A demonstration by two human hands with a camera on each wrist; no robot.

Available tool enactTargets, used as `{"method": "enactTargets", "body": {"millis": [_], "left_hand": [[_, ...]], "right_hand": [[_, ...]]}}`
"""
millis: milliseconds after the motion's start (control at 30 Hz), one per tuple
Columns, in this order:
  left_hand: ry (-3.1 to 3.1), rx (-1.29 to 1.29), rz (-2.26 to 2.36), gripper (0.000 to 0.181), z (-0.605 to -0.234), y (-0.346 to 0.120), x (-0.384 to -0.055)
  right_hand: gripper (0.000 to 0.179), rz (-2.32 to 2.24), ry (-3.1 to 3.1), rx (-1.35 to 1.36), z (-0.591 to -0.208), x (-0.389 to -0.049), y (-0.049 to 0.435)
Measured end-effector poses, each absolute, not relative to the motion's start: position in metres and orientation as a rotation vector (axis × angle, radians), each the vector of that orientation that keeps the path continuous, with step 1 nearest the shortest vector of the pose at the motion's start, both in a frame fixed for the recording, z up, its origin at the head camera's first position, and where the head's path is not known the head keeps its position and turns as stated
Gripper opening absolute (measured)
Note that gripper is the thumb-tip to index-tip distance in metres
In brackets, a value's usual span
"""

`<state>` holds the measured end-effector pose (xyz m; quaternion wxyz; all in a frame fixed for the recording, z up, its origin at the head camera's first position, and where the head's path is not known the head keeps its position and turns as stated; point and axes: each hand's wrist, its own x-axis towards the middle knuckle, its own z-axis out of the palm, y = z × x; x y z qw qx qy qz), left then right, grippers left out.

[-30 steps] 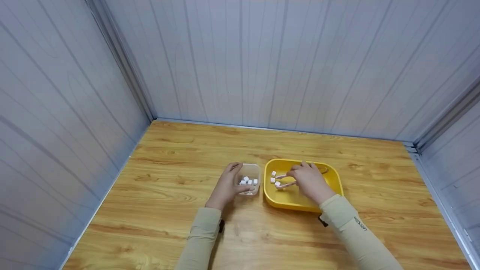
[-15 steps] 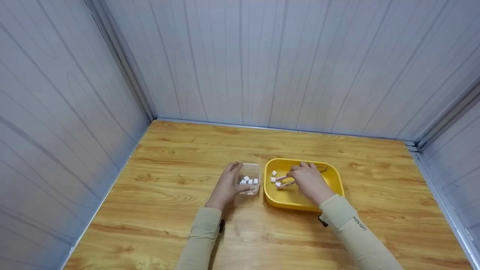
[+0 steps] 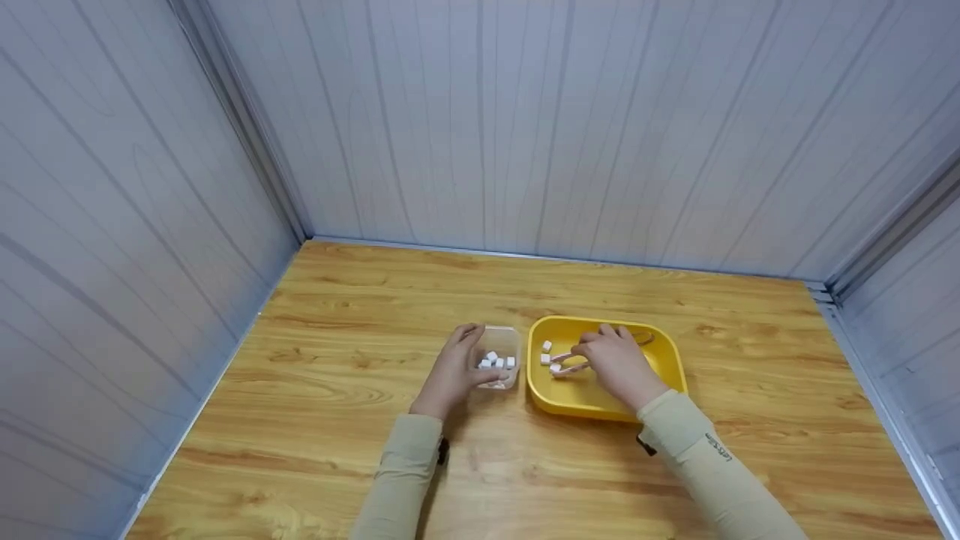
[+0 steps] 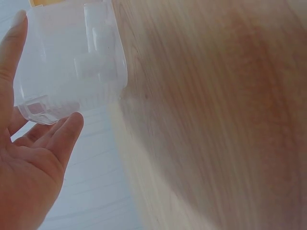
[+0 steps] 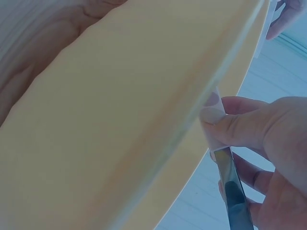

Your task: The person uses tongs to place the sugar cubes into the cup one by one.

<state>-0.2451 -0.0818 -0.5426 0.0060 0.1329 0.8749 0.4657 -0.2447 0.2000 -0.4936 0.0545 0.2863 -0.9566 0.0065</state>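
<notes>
My left hand (image 3: 450,373) grips a small clear plastic container (image 4: 72,57) by its left side, thumb at the near side and fingers at the far side. Several white cubes (image 3: 499,363) lie inside it. With thumb and fingers, my right hand (image 3: 616,363) pinches a pair of metal tongs (image 5: 232,189) over the yellow tray (image 3: 585,411). The lower tip of the tongs is right at a white cube (image 3: 555,369) in the tray's left part. Two more cubes lie just beyond it, along the left wall. The right wrist view shows mostly the tray's outer wall.
Container and tray stand side by side on a wood-grain table (image 3: 360,315), with a narrow gap between them. Pale panel walls (image 3: 480,135) enclose the table at the back and on both sides.
The tongs' two arms have drawn slightly closer together near the cube. Both hands, the container and the tray stay practically where they were.
</notes>
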Motion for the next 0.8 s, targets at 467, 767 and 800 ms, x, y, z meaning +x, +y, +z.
{"method": "enactTargets", "body": {"millis": [467,767,800], "left_hand": [[2.722,0.376,1.458,0.091,-0.5414,-0.0812,-0.2451],[2.727,0.392,1.467,0.090,-0.5428,-0.0817,-0.2468],[2.726,0.385,1.465,0.089,-0.5429,-0.0817,-0.2468]], "right_hand": [[0.038,0.050,-2.915,0.860,-0.4971,-0.2443,0.2015],[0.036,0.041,-2.904,0.862,-0.4959,-0.2429,0.2009],[0.036,0.036,-2.899,0.863,-0.4959,-0.2424,0.2006]]}}
